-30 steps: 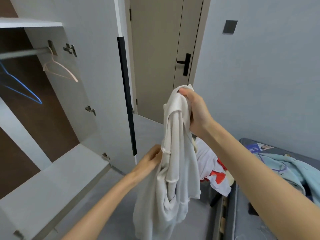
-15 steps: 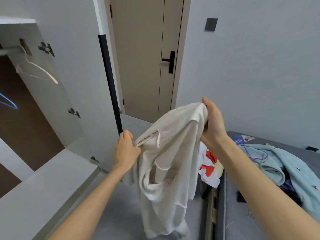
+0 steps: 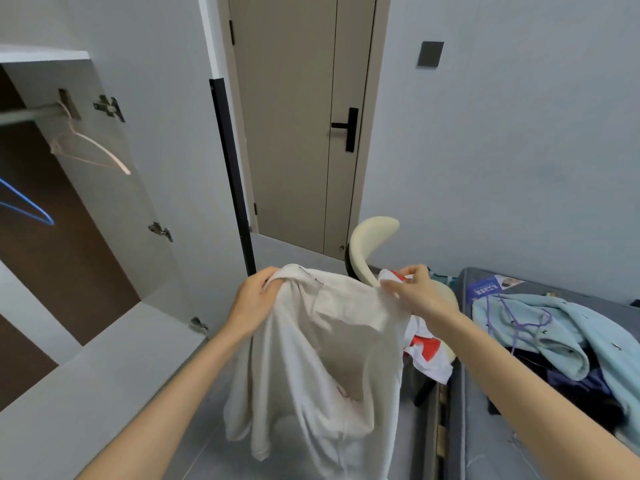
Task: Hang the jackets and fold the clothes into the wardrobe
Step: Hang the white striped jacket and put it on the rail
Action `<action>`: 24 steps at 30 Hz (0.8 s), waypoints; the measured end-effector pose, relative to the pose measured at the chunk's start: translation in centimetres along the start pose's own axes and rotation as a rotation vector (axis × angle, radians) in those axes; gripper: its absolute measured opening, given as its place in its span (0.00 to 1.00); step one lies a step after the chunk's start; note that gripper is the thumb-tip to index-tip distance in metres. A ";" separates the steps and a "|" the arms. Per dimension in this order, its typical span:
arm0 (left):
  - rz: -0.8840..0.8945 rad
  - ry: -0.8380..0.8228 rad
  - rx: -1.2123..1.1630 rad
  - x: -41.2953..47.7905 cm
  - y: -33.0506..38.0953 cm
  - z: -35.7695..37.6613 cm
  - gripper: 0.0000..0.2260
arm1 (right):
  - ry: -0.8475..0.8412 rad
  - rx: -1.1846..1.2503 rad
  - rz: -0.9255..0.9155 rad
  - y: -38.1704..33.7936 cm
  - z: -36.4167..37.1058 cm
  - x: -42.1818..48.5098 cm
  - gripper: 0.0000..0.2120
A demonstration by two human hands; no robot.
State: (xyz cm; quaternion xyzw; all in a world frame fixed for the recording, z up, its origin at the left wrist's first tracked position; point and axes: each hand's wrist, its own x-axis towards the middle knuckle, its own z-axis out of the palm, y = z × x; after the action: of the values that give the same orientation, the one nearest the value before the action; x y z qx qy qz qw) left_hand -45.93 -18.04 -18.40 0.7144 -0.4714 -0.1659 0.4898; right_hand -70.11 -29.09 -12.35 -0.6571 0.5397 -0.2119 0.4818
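Grey wall [image 3: 519,150] w/ beige door [image 3: 287,116].

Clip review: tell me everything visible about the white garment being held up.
The white garment is off-white, of soft, fairly thick-looking cloth, plain apart from a thin dark line near its top edge. It is held in the air, spread between the left hand, which grips one upper corner, and the right hand, which pinches the other. Below them it hangs loose in deep folds, its lower end leaving the frame.
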 end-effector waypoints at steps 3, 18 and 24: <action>0.149 -0.119 -0.004 0.2 2.6 -0.4 0.09 | -0.277 -0.168 -0.224 0.8 2.3 -0.2 0.31; 0.019 -0.591 0.152 -1.4 1.1 -2.7 0.17 | 0.065 -0.113 -0.913 -6.5 4.8 -2.4 0.07; -0.144 -0.248 0.380 -4.5 -2.4 1.6 0.22 | 0.002 0.095 -0.775 -8.5 4.3 -2.9 0.08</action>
State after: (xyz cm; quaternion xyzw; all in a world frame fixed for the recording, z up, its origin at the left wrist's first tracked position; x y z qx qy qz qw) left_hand -48.09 -14.94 -22.21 0.7996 -0.4985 -0.1954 0.2719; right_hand -63.31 -25.09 -6.22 -0.7890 0.2418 -0.4035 0.3952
